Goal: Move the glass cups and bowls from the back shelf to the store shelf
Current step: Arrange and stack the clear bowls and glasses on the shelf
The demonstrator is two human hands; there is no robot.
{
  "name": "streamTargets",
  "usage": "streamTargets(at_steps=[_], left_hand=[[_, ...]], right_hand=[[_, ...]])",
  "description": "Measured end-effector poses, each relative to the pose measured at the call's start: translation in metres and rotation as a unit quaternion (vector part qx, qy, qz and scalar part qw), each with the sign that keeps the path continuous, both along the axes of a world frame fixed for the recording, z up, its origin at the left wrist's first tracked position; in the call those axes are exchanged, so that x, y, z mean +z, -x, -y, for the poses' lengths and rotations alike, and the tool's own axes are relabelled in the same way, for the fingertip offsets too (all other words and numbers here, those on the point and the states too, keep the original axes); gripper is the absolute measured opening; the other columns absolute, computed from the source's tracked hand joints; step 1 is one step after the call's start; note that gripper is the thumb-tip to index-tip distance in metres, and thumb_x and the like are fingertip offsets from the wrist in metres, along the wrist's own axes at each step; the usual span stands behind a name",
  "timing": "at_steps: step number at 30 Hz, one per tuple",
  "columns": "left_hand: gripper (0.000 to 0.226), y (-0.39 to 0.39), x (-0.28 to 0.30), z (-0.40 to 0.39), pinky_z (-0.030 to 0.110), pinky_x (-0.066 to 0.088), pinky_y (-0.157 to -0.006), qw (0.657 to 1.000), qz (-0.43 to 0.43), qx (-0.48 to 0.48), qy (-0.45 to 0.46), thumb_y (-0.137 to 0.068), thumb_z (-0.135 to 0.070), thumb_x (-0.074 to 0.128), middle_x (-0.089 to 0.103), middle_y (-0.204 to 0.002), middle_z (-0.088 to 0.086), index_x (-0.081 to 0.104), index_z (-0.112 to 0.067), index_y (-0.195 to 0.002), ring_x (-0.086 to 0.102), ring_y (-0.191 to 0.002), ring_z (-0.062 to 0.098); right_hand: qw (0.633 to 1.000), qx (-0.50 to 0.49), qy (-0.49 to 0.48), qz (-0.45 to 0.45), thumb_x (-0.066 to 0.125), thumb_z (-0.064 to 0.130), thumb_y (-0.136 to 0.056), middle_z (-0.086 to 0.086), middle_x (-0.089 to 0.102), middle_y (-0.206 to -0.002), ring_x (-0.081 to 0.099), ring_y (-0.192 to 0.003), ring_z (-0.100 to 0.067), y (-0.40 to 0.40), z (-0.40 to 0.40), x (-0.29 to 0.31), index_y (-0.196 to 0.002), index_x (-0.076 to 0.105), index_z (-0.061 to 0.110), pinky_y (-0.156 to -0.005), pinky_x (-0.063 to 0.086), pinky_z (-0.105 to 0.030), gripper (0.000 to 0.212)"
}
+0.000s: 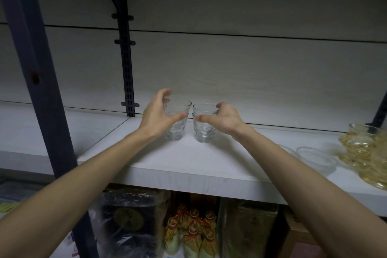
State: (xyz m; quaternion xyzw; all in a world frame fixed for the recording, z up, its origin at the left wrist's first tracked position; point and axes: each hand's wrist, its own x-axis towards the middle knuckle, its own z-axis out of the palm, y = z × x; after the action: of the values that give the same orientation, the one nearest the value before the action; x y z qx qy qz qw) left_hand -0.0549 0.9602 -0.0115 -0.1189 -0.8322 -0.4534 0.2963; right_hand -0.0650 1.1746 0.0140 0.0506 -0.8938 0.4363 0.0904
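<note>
Presently on the white shelf board (209,165), mid-depth and well left of its right end: two clear dimpled glass cups, upright, side by side, rims nearly touching

Left cup (177,130): stands on the board, long axis vertical. Left hand (156,120) wraps it from its left side, thumb across the near face, fingers (165,92) curled over the far rim. Fingers partly spread and curved around the glass; thumb appears to touch, but whether the grip is firm or slack cannot be told.

Right cup (204,130): stands on the board, long axis vertical. Right hand (225,119) comes at it from its right side, thumb laid along the near face just under the rim, fingers bent over the far rim. Same doubt as to pressure. Each hand is nearer its own cup; neither crosses.

Judgement: both cups sit directly between thumb and fingers, so the next move turns only on closing or opening around a vertical cylinder; the near-touching rims could clink.

Also on the board, toward the right end:
- clear glass bowls (316,159), two, low and wide, one partly hidden by the right forearm
- amber glass pieces (360,148), stacked at the right edge; count unclear, blurred

Below the board: bagged goods (127,220) and small wrapped packets (192,230)
</note>
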Motion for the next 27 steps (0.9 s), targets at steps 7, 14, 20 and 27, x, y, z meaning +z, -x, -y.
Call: streamTargets(at_steps=[7,14,20,27], left_hand=[[0.122,-0.007,0.002,0.011,0.036,0.048,-0.107,0.99,0.118,-0.058,-0.054,-0.056,-0.072,0.085,0.051,-0.143,-0.003,0.036,-0.017,-0.154,0.055,-0.126,0.016],[0.113,-0.017,0.0,0.011,0.03,0.049,-0.102,0.979,0.168,-0.082,-0.083,-0.053,-0.064,0.091,0.062,-0.13,-0.005,0.046,-0.017,-0.146,0.06,-0.121,0.011],[0.089,-0.055,0.0,0.019,0.025,0.049,-0.094,0.973,0.181,-0.122,-0.069,-0.066,-0.051,0.086,0.063,-0.129,-0.006,0.047,-0.021,-0.141,0.06,-0.118,0.007],[0.087,-0.097,-0.005,0.021,0.023,0.045,-0.094,0.97,0.18,-0.153,-0.057,-0.074,-0.053,0.08,0.061,-0.135,-0.008,0.042,-0.023,-0.147,0.057,-0.124,0.006]], right_hand=[[0.999,0.025,0.014,0.029,0.088,0.043,-0.071,-0.005,0.06,-0.117,0.063,-0.11,-0.026,-0.001,0.0,0.004,-0.14,0.047,0.003,-0.098,0.056,-0.046,0.09],[0.998,0.042,0.031,0.033,0.09,0.048,-0.063,-0.008,0.06,-0.133,0.061,-0.12,-0.025,-0.016,-0.003,0.002,-0.153,0.035,0.007,-0.099,0.055,-0.042,0.113],[0.997,0.07,-0.012,0.037,0.09,0.046,-0.068,-0.009,0.058,-0.132,0.063,-0.112,-0.024,-0.051,-0.01,0.008,-0.15,0.038,0.005,-0.078,0.06,-0.034,0.106],[0.995,0.069,-0.068,0.015,0.086,0.056,-0.067,-0.009,0.055,-0.136,0.062,-0.112,-0.025,-0.096,-0.012,0.011,-0.148,0.043,0.007,-0.078,0.063,-0.038,0.104]])
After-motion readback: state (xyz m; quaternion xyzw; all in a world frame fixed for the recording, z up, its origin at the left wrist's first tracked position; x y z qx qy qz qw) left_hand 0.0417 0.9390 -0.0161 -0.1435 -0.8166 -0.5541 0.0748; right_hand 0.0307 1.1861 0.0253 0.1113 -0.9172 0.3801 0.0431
